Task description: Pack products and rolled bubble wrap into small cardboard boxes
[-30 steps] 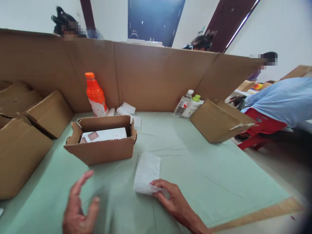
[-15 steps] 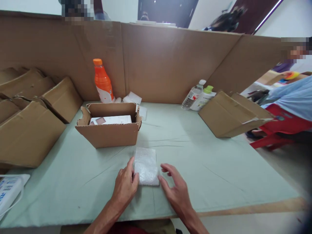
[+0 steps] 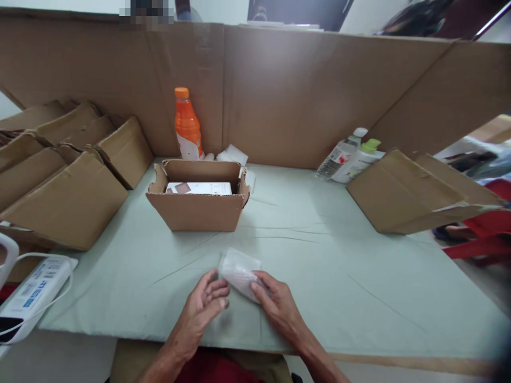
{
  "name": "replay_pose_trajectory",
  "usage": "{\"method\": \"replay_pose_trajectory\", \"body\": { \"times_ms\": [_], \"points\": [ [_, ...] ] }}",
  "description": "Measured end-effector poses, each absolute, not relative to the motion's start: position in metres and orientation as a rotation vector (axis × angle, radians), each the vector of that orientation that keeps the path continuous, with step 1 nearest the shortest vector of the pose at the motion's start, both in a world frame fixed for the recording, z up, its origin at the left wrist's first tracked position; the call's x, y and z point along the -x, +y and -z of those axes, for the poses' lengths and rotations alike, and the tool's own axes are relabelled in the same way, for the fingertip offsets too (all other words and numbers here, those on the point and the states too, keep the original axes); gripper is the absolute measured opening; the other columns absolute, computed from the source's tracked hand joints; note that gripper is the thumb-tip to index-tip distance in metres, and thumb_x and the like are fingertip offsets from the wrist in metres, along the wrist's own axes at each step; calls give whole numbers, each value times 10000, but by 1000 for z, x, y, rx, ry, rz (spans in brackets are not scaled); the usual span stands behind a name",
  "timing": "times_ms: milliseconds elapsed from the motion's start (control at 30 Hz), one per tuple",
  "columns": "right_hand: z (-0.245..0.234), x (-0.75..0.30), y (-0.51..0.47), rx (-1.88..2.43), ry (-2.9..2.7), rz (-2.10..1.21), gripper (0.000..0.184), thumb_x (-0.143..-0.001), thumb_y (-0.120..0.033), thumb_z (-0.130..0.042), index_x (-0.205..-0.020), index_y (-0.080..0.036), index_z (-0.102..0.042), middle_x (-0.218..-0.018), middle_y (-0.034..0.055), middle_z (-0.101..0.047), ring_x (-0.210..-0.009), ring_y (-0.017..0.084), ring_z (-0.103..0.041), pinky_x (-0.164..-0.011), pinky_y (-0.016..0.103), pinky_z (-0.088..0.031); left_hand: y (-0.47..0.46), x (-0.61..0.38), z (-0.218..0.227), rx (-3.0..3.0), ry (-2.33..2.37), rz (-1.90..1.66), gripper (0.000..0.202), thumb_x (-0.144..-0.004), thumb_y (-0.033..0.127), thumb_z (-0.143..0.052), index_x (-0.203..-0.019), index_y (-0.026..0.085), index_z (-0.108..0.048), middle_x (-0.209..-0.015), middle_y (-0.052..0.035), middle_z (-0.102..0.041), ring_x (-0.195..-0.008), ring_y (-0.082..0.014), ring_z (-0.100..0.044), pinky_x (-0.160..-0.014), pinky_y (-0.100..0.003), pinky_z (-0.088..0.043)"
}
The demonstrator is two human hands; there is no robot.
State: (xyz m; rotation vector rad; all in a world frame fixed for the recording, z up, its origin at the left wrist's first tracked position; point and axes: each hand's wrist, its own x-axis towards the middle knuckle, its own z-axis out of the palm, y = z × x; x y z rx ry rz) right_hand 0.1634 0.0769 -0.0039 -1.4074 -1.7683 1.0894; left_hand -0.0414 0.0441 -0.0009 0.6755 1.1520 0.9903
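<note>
Bubble-wrap pouch (image 3: 238,266) pinched in right hand (image 3: 277,306), left hand (image 3: 205,300) curled at its edge, grip unclear, over near green tablecloth (image 3: 319,255); cardboard screen (image 3: 279,96) walls far side.

One open box (image 3: 198,210), one bubble-wrap pouch (image 3: 238,267), one orange bottle (image 3: 187,127), two pale bottles (image 3: 339,155), two hands (image 3: 281,308).

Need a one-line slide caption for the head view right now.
Right hand pinches a white pouch on the green cloth, left hand beside it, before an open cardboard box.
</note>
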Motion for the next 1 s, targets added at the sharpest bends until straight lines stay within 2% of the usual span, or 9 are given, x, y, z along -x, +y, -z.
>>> {"method": "replay_pose_trajectory", "body": {
  "times_ms": [133,267,367,433,533,633,800,867,1000],
  "points": [
    [-5,-151,63,1281,-1615,-1473,373,-951,-490,-520,-1040,-186,-716,-886,43,-735,-776,198,-665,-690,283,-523,44,27,2,-526,1029,-1063,798,-674,366,-787,-1382,154,-488,-1248,-122,-673,-1138,-253,-615,-980,-330,-470],
    [-5,-165,58,1461,-1638,-1020,356,-868,-472,-657,-1113,-220,-710,-1150,113,-718,-1088,290,-646,-976,410,-496,47,21,10,-598,1091,-1124,663,-746,318,-742,-1354,160,-532,-1145,-78,-712,-980,-201,-637,-878,-272,-483],
    [-2,-174,59,1415,-1563,-1021,702,-776,-532,-746,-1381,-237,-549,-1421,150,-580,-1280,333,-560,-1043,465,-469,47,21,14,-624,1055,-1203,485,-793,326,-719,-1238,167,-609,-1032,-48,-719,-903,-177,-630,-813,-243,-483],
    [0,-169,60,1311,-1482,-1257,856,-743,-600,-758,-1456,-237,-452,-1423,156,-580,-1240,320,-600,-986,430,-517,47,20,15,-628,1023,-1227,413,-804,335,-718,-1174,171,-632,-963,-33,-710,-855,-163,-615,-779,-233,-477],
    [-2,-155,66,1270,-1371,-1441,632,-792,-609,-718,-1264,-210,-586,-1123,114,-720,-967,261,-700,-812,344,-568,48,19,14,-649,1013,-1219,351,-799,346,-728,-1087,165,-643,-884,-19,-684,-785,-147,-584,-737,-231,-465],
    [-21,-149,80,1312,-1401,-1345,404,-823,-562,-705,-983,-193,-667,-852,53,-709,-750,205,-661,-662,286,-540,56,30,5,-731,974,-1187,333,-783,375,-748,-1019,162,-648,-846,-14,-658,-750,-140,-566,-704,-232,-456],
    [-106,-159,126,1275,-1589,-975,350,-830,-524,-702,-976,-206,-696,-837,43,-704,-699,191,-639,-581,265,-509,107,67,-15,-929,921,-1323,379,-863,447,-654,-1120,170,-621,-1006,-78,-703,-927,-198,-648,-860,-310,-500],
    [-145,-154,155,1251,-1675,-716,324,-826,-500,-701,-989,-220,-697,-847,34,-705,-716,193,-640,-612,278,-518,136,79,-15,-979,1052,-1378,427,-854,453,-642,-1164,162,-602,-1049,-106,-719,-963,-222,-674,-894,-353,-513],
    [-191,-130,223,1326,-1962,-328,293,-849,-412,-626,-1040,-201,-694,-908,37,-718,-787,203,-643,-699,306,-521,175,87,8,-1047,1219,-1369,356,-737,427,-697,-968,157,-673,-928,-106,-753,-912,-241,-693,-861,-370,-531]
  ]
}}
